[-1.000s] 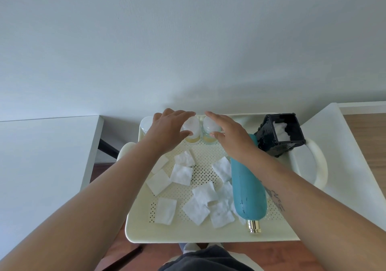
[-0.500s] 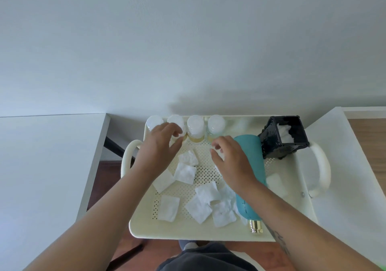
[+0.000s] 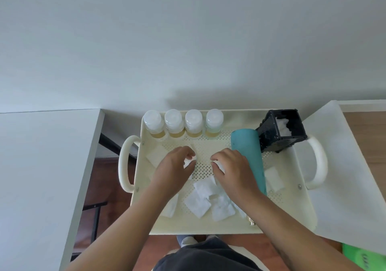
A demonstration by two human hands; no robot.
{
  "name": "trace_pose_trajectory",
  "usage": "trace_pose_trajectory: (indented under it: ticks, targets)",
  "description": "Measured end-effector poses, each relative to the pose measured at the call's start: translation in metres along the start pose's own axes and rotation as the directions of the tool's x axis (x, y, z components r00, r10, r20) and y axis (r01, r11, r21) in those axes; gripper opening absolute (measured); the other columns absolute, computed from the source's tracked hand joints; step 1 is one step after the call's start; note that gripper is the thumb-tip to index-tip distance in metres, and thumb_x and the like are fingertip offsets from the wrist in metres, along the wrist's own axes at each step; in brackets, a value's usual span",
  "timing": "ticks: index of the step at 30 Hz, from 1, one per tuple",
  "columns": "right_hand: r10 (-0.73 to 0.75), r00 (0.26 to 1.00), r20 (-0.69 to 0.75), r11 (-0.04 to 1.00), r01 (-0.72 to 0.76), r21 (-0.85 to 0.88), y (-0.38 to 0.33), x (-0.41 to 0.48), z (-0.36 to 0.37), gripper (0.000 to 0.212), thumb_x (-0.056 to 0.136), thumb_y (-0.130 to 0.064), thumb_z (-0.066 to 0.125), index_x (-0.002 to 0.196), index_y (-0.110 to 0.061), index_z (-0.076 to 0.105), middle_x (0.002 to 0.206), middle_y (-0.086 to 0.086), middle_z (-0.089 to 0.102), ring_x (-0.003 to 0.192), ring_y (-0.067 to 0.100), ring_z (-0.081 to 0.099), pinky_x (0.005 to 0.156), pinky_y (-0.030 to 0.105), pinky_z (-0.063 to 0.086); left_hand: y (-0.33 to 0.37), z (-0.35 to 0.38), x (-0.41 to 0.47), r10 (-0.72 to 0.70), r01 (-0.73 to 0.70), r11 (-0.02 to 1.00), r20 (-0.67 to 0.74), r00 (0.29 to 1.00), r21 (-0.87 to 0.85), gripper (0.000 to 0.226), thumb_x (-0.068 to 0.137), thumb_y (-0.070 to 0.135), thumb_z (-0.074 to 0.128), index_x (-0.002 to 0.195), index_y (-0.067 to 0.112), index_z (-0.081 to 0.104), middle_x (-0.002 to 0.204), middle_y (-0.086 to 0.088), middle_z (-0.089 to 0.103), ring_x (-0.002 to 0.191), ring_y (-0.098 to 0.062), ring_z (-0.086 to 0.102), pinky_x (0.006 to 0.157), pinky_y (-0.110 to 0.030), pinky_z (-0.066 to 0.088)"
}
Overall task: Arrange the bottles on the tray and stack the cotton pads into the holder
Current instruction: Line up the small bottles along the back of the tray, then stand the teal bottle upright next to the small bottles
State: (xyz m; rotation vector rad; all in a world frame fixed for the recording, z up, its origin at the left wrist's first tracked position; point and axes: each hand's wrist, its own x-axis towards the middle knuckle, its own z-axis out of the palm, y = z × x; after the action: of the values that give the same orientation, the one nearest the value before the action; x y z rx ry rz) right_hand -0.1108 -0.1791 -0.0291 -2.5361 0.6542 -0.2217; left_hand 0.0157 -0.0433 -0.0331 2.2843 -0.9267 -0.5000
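Left hand (image 3: 176, 166) and right hand (image 3: 234, 166), fingers curled, each pinching a cotton pad (image 3: 189, 162) mid-tray (image 3: 292, 212). Pads feel light, soft, floppy: grab by an edge. Holder (image 3: 279, 132) tilted at far right corner; teal bottle (image 3: 248, 151) lying beside it.

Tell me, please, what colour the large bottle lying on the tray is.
Teal, a large plastic bottle lying down; seen in the head view.
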Motion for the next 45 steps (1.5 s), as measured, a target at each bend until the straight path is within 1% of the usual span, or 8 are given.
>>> trace_pose_trajectory:
  ticks: [4, 8, 14, 17, 21, 29, 37, 45]
  targets:
    - [0.057, 0.992, -0.11, 0.995, -0.066, -0.08, 0.012, -0.024, -0.014, 0.01, 0.083, -0.017, 0.068, 0.092, -0.018, 0.068, 0.093, -0.004, 0.064, 0.091, 0.023, 0.057, 0.077, 0.036, 0.045, 0.017, 0.015, 0.009, 0.103, -0.103, 0.995, 0.039, 0.994, 0.011, 0.021, 0.088, 0.025, 0.068, 0.108, 0.024, 0.062, 0.098, 0.012, 0.062, 0.084, -0.005, 0.055, 0.069, -0.02, 0.044]
    - [0.198, 0.965, -0.173, 0.97, -0.218, -0.107, 0.022, -0.051, -0.019, 0.028, 0.082, -0.023, 0.069, 0.11, -0.017, 0.065, 0.118, 0.004, 0.059, 0.113, 0.027, 0.05, 0.089, 0.042, 0.05, 0.035, 0.027, 0.02, 0.238, -0.241, 0.966, 0.047, 0.97, 0.092, 0.028, 0.088, 0.025, 0.068, 0.116, 0.02, 0.063, 0.108, 0.005, 0.065, 0.099, -0.016, 0.058, 0.076, -0.028, 0.049]
    - [0.422, 0.902, -0.093, 0.903, -0.427, -0.038, 0.022, -0.086, -0.005, 0.074, 0.082, -0.043, 0.064, 0.144, -0.033, 0.026, 0.15, 0.005, 0.028, 0.127, 0.027, 0.037, 0.097, 0.038, 0.049, 0.059, 0.037, 0.042, 0.511, -0.468, 0.802, -0.023, 0.859, 0.372, 0.038, 0.083, 0.026, 0.072, 0.119, 0.016, 0.064, 0.124, -0.004, 0.063, 0.113, -0.034, 0.052, 0.093, -0.049, 0.045]
    - [0.482, 0.872, -0.08, 0.875, -0.484, 0.003, 0.02, -0.096, 0.006, 0.087, 0.081, -0.045, 0.065, 0.147, -0.041, 0.009, 0.152, 0.004, 0.021, 0.119, 0.027, 0.042, 0.084, 0.036, 0.056, 0.062, 0.03, 0.061, 0.493, -0.424, 0.749, 0.0, 0.87, 0.508, 0.054, 0.083, 0.034, 0.067, 0.134, 0.022, 0.052, 0.148, -0.006, 0.047, 0.137, -0.039, 0.034, 0.108, -0.056, 0.03]
    - [0.542, 0.832, -0.118, 0.838, -0.545, 0.002, 0.016, -0.099, 0.016, 0.098, 0.078, -0.044, 0.069, 0.147, -0.047, -0.001, 0.151, 0.002, 0.02, 0.107, 0.023, 0.046, 0.072, 0.033, 0.056, 0.058, 0.021, 0.085, 0.365, -0.324, 0.738, 0.054, 0.929, 0.592, 0.07, 0.087, 0.047, 0.057, 0.149, 0.027, 0.032, 0.161, -0.006, 0.026, 0.146, -0.042, 0.018, 0.115, -0.059, 0.018]
    - [0.533, 0.83, -0.163, 0.844, -0.535, 0.037, 0.009, -0.099, 0.005, 0.093, 0.076, -0.036, 0.071, 0.147, -0.043, 0.013, 0.148, 0.003, 0.028, 0.097, 0.021, 0.047, 0.073, 0.032, 0.056, 0.05, 0.022, 0.095, 0.371, -0.327, 0.681, 0.076, 0.925, 0.655, 0.072, 0.087, 0.05, 0.053, 0.151, 0.028, 0.027, 0.16, -0.007, 0.029, 0.14, -0.04, 0.031, 0.113, -0.058, 0.023]
    - [0.441, 0.874, -0.204, 0.888, -0.458, -0.044, -0.005, -0.08, -0.052, 0.069, 0.074, -0.039, 0.07, 0.137, -0.036, 0.04, 0.145, -0.002, 0.038, 0.097, 0.024, 0.052, 0.077, 0.035, 0.054, 0.049, 0.021, 0.094, 0.356, -0.33, 0.676, 0.1, 0.929, 0.659, 0.076, 0.088, 0.051, 0.051, 0.153, 0.029, 0.019, 0.163, -0.007, 0.021, 0.142, -0.037, 0.028, 0.115, -0.057, 0.019]
    - [0.372, 0.905, -0.208, 0.921, -0.388, -0.042, -0.008, -0.033, -0.099, 0.054, 0.075, -0.038, 0.068, 0.127, -0.035, 0.054, 0.138, -0.006, 0.044, 0.088, 0.021, 0.059, 0.069, 0.034, 0.053, 0.046, 0.02, 0.097, 0.37, -0.35, 0.68, 0.111, 0.922, 0.644, 0.077, 0.088, 0.051, 0.051, 0.153, 0.03, 0.016, 0.163, -0.006, 0.02, 0.141, -0.036, 0.032, 0.115, -0.057, 0.021]
